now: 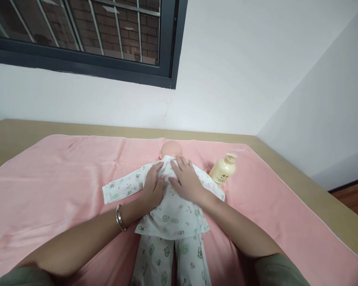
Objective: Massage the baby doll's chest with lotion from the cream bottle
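So the bit closest to the camera is a pair of pyjama trousers [155, 258], white with soft green and brownish little cartoon prints, legs slightly apart and running out of frame at the bottom. They're on a baby doll [173, 206] lying lengthwise on a pink blanket [71, 178], in the middle of the counter [279, 169]. The matching pyjama top [173, 223] flares out over the waist, a bit rumpled, with one sleeve [123, 187] stretched flat out to the left. Left hand [154, 185], bracelet [118, 217] on that wrist, and right hand [186, 179] both rest on the upper part of the top, grip open, fingers extended, nothing clutched. Past them there's the doll's smooth, bald, peachy head [170, 149], with a cream pump bottle [223, 171] by the right shoulder. Behind that, white wall [226, 67] and a dark-framed, barred window [167, 39].
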`<action>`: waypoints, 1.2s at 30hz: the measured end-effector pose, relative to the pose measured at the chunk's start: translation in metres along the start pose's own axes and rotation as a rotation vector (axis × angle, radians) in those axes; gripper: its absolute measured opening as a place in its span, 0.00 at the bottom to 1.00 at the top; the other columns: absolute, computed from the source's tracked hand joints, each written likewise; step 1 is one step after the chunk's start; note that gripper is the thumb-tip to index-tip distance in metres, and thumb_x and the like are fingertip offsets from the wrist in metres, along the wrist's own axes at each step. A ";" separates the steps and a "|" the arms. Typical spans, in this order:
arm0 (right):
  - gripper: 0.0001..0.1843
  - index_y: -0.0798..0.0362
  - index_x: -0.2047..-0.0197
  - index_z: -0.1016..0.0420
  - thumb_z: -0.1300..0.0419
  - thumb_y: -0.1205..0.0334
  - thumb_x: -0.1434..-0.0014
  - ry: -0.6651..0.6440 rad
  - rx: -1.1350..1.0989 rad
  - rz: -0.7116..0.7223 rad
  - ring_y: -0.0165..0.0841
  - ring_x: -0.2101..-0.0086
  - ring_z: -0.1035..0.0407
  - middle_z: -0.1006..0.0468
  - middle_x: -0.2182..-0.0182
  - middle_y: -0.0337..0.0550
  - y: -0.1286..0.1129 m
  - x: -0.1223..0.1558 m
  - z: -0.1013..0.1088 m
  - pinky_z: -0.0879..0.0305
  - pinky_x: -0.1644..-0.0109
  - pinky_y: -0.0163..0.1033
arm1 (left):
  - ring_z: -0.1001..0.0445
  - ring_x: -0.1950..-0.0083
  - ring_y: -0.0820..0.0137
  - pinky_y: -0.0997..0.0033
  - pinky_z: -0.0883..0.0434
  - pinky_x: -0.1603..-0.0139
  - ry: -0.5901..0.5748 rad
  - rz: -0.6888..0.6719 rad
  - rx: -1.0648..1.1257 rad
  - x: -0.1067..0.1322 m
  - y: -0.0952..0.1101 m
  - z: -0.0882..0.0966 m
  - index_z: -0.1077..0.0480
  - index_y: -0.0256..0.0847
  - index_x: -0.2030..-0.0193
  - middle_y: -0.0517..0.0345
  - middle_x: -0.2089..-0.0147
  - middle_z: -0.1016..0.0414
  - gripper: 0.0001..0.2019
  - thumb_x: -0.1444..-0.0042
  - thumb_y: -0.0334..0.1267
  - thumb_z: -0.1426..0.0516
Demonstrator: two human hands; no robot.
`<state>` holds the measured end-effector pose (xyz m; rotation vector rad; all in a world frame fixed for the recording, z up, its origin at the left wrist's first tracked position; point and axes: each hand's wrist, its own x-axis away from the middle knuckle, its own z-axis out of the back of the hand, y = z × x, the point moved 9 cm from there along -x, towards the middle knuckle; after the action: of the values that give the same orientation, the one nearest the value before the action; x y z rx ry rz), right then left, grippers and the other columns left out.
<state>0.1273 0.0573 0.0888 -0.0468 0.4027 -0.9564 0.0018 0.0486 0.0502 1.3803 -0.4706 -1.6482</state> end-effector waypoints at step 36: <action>0.28 0.57 0.31 0.43 0.52 0.61 0.32 -0.002 -0.028 0.042 0.48 0.31 0.61 0.46 0.31 0.52 -0.030 0.022 -0.001 0.59 0.30 0.60 | 0.49 0.27 0.55 0.35 0.53 0.30 -0.334 0.074 -0.376 -0.023 0.009 -0.015 0.36 0.42 0.39 0.46 0.31 0.39 0.22 0.31 0.44 0.62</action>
<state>0.1140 0.0227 0.0873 -0.0647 0.4135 -0.9090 0.0185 0.0664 0.0654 0.8086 -0.3706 -1.8036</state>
